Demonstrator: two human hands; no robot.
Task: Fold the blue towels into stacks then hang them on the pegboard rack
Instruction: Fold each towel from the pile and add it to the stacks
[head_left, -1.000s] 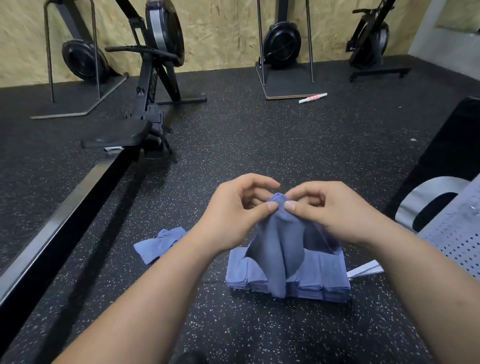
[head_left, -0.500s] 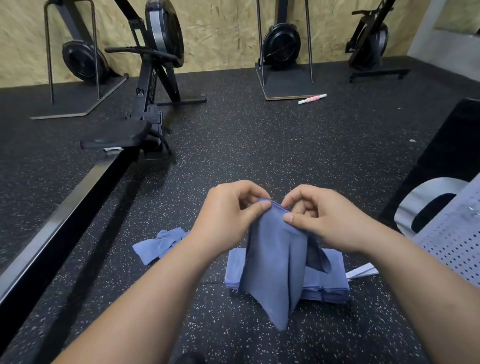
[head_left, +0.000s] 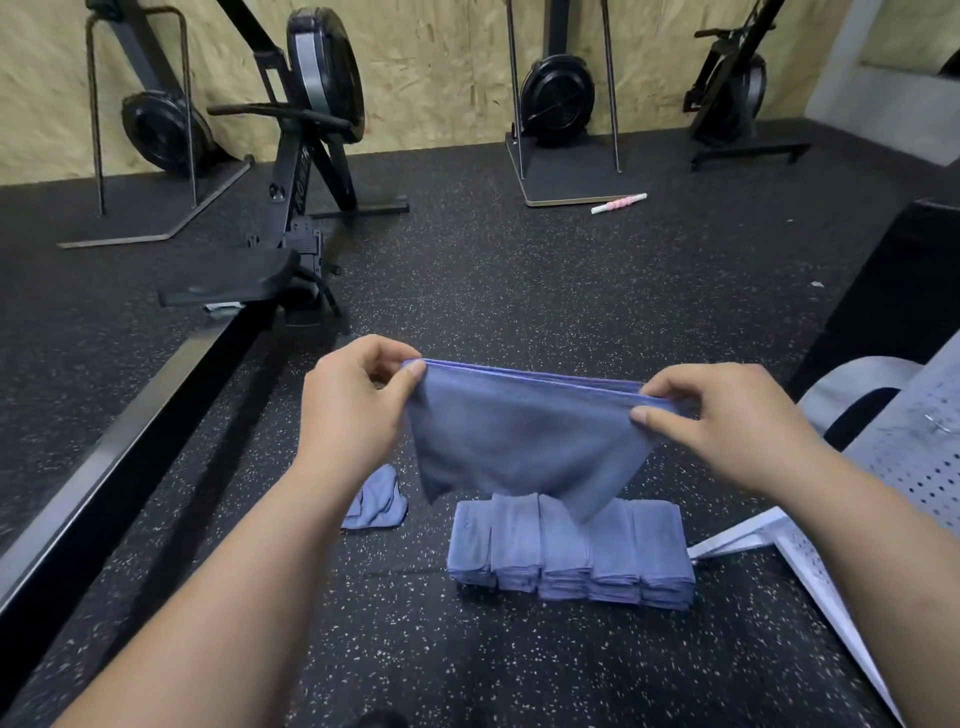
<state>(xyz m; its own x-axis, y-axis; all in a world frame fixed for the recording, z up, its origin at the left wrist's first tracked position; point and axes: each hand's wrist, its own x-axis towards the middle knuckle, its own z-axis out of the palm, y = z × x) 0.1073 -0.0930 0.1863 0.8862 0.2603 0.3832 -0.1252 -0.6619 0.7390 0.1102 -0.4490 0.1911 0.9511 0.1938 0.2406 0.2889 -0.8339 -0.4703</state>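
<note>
One towel (head_left: 519, 441) pulled wide above stack (head_left: 566, 551) on floor (head_left: 519, 286).
Left hand (head_left: 353, 410) pinches its left corner, right hand (head_left: 727, 421) the right; hands were together a moment ago, cloth bunched. Edge now taut, so first fold looks ready.

Both forearms extended forward — left hand (head_left: 353, 410) and right hand (head_left: 727, 421) apart, level, thumb-and-finger pinching towel (head_left: 519, 441) corners.

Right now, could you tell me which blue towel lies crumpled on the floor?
The crumpled towel lying alone left of the folded stacks. Those are neatly folded; the spread towel hangs between the left hand and right hand.
</note>
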